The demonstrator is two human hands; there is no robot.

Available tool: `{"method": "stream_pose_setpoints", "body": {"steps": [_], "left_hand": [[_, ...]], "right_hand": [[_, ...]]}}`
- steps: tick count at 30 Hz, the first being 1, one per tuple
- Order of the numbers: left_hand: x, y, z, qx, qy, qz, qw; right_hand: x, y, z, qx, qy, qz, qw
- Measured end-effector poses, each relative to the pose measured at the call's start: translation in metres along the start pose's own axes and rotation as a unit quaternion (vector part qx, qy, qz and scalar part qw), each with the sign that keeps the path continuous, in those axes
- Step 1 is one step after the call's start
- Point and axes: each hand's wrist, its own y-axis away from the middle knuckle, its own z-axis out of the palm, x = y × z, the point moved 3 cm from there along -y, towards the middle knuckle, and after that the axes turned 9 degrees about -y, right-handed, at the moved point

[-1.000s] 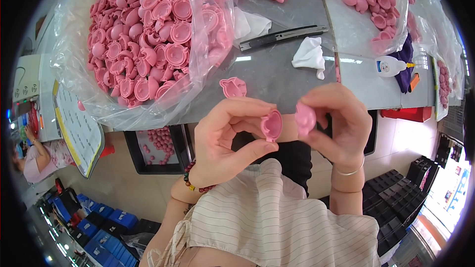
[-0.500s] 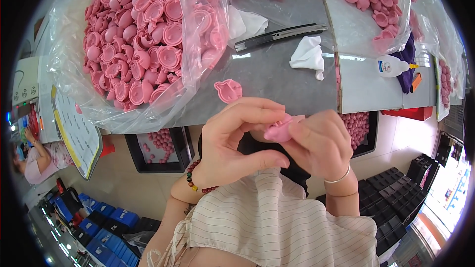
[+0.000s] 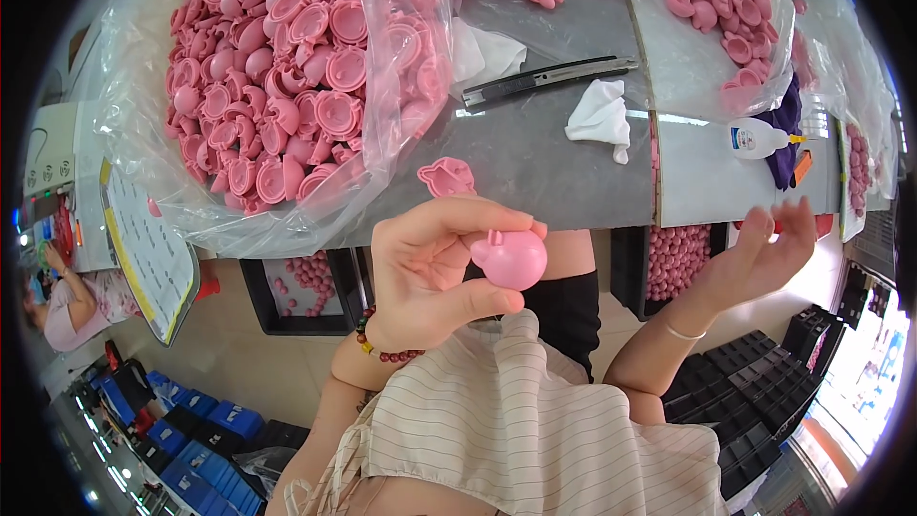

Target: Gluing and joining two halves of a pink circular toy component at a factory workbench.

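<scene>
Between the thumb and fingers of my left hand [image 3: 420, 268] is a round pink plastic piece [image 3: 514, 260] with small projections on its upper left side. It is held just in front of the table's near edge. My right hand [image 3: 755, 263] is off to the right, its fingers spread and nothing in them. The nearest thing beyond it is a white squeeze bottle [image 3: 757, 138] with a yellow tip, lying on a purple cloth [image 3: 785, 158]. A single pink shell half [image 3: 447, 177] lies on the table just beyond my left hand.
A clear plastic bag [image 3: 134, 124] full of pink shell halves [image 3: 287, 76] stands at the left. More lie along the far edge. A black-handled cutter knife [image 3: 549, 78] and white cloth [image 3: 600, 119] rest mid-table. Below the edge are black trays [image 3: 277, 320] of pink balls.
My right hand has let go of the pink piece and swung out to the right, opening. The left hand keeps the piece, now with its rounded side showing.
</scene>
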Motion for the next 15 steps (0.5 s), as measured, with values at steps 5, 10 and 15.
{"method": "stream_pose_setpoints", "body": {"steps": [5, 10, 15], "left_hand": [[0.004, 0.003, -0.001, -0.013, 0.091, -0.042, 0.995], [0.006, 0.01, -0.011, -0.043, 0.207, -0.08, 0.974], [0.003, 0.018, -0.019, -0.061, 0.36, -0.103, 0.925]], "right_hand": [[0.02, -0.023, 0.015, -0.087, 0.105, 0.08, 0.987], [0.037, -0.028, 0.021, -0.189, 0.149, 0.201, 0.949], [0.0, -0.009, 0.048, -0.119, -0.139, 0.188, 0.965]]}}
